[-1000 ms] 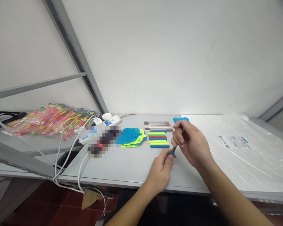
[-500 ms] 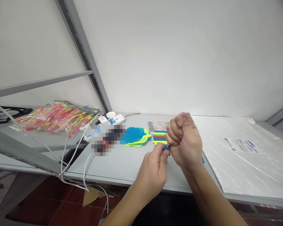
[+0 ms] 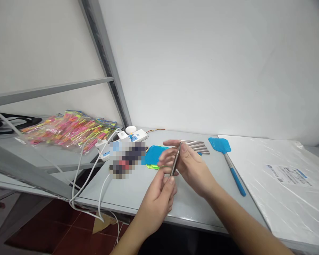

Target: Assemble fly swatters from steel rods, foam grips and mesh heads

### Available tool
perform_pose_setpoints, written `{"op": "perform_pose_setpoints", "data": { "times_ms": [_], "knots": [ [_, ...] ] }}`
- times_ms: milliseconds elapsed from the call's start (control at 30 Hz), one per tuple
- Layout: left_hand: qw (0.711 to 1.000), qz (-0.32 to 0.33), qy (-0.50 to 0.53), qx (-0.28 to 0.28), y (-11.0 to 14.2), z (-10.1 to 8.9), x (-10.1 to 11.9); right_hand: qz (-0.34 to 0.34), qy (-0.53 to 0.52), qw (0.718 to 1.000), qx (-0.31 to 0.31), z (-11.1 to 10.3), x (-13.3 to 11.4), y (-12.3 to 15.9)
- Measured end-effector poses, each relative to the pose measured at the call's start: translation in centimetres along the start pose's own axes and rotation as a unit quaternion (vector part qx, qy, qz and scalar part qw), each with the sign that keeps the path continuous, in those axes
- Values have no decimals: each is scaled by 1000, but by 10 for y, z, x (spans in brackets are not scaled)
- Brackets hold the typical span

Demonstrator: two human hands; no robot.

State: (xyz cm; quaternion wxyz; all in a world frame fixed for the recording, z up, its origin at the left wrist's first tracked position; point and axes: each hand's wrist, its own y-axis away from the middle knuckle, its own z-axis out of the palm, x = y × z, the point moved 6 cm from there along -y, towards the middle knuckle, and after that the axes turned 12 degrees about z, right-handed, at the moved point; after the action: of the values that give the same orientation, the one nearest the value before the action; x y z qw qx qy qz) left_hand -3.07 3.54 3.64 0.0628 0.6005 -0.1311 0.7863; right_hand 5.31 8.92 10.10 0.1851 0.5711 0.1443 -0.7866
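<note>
Both my hands hold one thin metal rod [image 3: 175,161] above the grey table [image 3: 138,187]. My left hand [image 3: 159,193] pinches its lower end. My right hand [image 3: 187,163] steadies its upper part with thumb and fingers, the other fingers spread. A finished blue fly swatter [image 3: 230,161] with a blue handle lies on the table to the right of my hands. Behind my hands lie a row of metal rods [image 3: 198,146] and a stack of blue and yellow-green swatter heads [image 3: 153,156], partly hidden.
A white power strip [image 3: 133,136] with cables sits at the back left. A bag of colourful items [image 3: 69,129] lies on the left shelf. A large plastic-wrapped white sheet [image 3: 281,177] covers the table's right side. A slanted metal frame bar rises at left.
The assembled blue swatter left my hands and now lies on the table at right. My hands now hold a bare metal rod. The view has shifted left.
</note>
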Motion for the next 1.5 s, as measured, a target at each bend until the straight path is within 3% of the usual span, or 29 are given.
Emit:
{"op": "perform_pose_setpoints", "data": {
  "times_ms": [67,100,167,233,300,500,700,900,967,1067,1133,1200,1333,1500],
  "knots": [
    [997,-11,57,48,1,-13,-7,-9,149,989,9,-5,1,-17],
    [994,-13,79,77,1,-20,-10,-19,241,970,39,-11,2,-27],
    [983,-16,116,141,0,-32,-20,-24,449,888,93,-21,7,-52],
    [967,-15,155,199,0,-42,-29,11,621,777,101,-29,21,-78],
    [951,-18,194,238,-1,-49,-38,32,681,726,87,-34,35,-102],
    [939,-38,240,243,-3,-53,-47,78,708,701,26,-39,64,-147],
    [929,-42,274,245,-4,-57,-49,114,698,705,54,-50,68,-161],
    [933,-48,260,244,-4,-57,-49,132,635,756,87,-51,37,-151],
    [940,-57,241,236,-4,-56,-49,141,589,791,84,-49,21,-141],
    [958,-73,196,197,-6,-52,-46,152,420,889,100,-51,-2,-120],
    [973,-75,154,155,-9,-47,-42,146,304,932,133,-59,-14,-101],
    [985,-73,115,102,-13,-37,-39,129,258,940,183,-72,-22,-79],
    [994,-76,74,-8,-19,-5,-37,61,221,926,299,-106,-33,-26],
    [993,-69,23,-92,-18,35,-41,-28,115,908,401,-137,-38,38]
  ]
}}
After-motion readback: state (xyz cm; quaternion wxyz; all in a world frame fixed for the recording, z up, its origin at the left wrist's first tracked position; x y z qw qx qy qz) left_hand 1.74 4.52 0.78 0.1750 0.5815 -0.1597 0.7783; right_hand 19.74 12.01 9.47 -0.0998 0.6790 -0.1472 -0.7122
